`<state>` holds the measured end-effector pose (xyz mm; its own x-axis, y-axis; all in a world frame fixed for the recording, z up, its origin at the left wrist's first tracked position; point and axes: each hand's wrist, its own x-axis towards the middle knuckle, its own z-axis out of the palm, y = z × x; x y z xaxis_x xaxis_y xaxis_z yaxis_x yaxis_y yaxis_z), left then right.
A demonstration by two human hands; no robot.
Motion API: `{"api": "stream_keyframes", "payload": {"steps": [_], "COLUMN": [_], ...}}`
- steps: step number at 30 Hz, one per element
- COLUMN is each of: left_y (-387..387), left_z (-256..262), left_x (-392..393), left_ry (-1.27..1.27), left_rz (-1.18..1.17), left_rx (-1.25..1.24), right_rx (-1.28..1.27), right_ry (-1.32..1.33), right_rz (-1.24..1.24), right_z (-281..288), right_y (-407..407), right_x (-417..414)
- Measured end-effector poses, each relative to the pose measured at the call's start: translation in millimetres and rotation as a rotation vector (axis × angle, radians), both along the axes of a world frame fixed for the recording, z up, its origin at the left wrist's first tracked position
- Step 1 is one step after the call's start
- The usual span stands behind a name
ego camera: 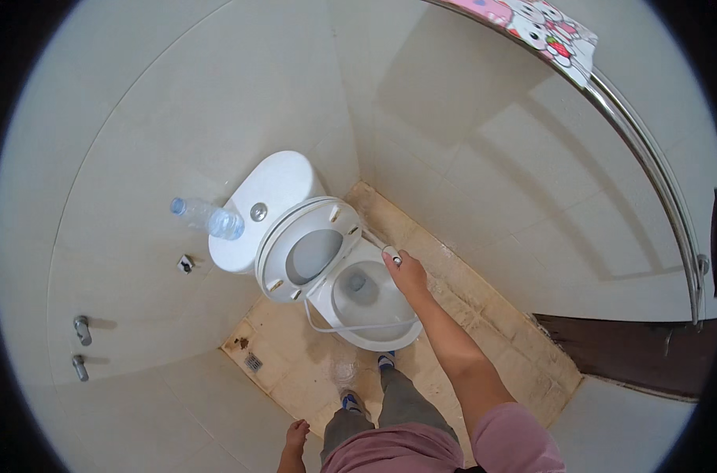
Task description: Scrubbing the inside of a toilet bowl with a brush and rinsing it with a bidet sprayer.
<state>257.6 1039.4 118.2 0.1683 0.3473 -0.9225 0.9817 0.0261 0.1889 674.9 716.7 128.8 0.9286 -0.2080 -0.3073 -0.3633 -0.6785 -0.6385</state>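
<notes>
My right hand (407,274) grips a white handheld bidet sprayer (390,253) over the right side of the toilet bowl (377,337). A thin white hose (358,328) loops across the front of the bowl and passes behind my forearm. Water lies at the bottom of the bowl. The toilet seat and lid (276,260) stand raised against the cistern (281,177). At the bottom of the view, my left hand (298,433) hangs beside my leg with its fingers loosely curled. Nothing shows in it, but its palm is hidden.
A clear plastic bottle (211,220) lies on the cistern near the flush button (258,211). Wall taps (82,331) and an angle valve (185,263) are on the left. A floor drain (253,362) sits in the stained tiles. A metal rail (648,142) carries a cartoon-printed item (547,35).
</notes>
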Motion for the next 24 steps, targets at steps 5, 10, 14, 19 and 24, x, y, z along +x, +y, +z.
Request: {"api": "stream_keyframes", "payload": {"steps": [5, 10, 14, 19, 24], "left_y": [-2.7, 6.4, 16.9, 45.8, 77.9], "left_z": [-1.4, -7.4, -12.0, -34.9, -43.9], "left_x": [17.2, 40.4, 68.6, 113.8, 179.6], "left_ry": [0.003, 0.006, -0.018, -0.024, -0.005], "left_rz": [-0.058, -0.138, -0.236, -0.430, -0.628], "left_rx": [-0.014, -0.027, -0.026, -0.081, -0.161], "right_rx": [0.094, 0.016, 0.136, 0.145, 0.047], "right_ry": [-0.055, 0.095, 0.033, 0.023, 0.031], "right_rz": [-0.234, -0.658, -0.805, -0.370, -0.514], "right_z": [-26.8, -44.4, -33.6, -0.5, 5.1], "right_y": [-39.7, -90.6, -88.3, -30.6, -30.8], "right_x": [-20.8, -77.8, -83.5, -47.9, -69.5]}}
